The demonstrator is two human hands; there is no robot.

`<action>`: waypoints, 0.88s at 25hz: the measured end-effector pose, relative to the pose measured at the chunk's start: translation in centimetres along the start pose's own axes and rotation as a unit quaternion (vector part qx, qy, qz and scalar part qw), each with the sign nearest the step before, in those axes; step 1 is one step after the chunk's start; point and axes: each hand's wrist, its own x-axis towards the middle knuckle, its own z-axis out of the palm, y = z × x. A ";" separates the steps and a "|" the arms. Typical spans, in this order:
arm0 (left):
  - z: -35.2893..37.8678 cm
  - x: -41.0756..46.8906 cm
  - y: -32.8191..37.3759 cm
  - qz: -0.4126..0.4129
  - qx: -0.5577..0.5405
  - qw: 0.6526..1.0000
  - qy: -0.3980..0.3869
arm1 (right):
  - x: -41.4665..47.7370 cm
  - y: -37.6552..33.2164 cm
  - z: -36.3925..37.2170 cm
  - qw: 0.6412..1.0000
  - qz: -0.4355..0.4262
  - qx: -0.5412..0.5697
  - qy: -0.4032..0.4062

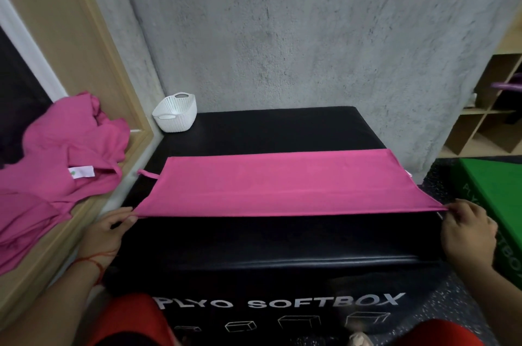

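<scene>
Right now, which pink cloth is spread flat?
The pink cloth on the black box, pinched by the left hand and right hand; the crumpled cloth lies on the ledge.

white basket (175, 112) by the wall, pink cloths (56, 164) heaped left, green box (497, 198) right.

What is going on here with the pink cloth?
A person holds a pink towel stretched flat on a black padded box. The left hand pinches its near left corner, the right hand its near right corner. More pink cloths lie piled at the left; a white basket stands on the box's back corner.
</scene>
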 end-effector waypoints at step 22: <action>6.7 15.9 7.4 0.004 0.191 0.977 0.093 | 13.4 -10.4 6.8 0.999 0.006 0.052 0.010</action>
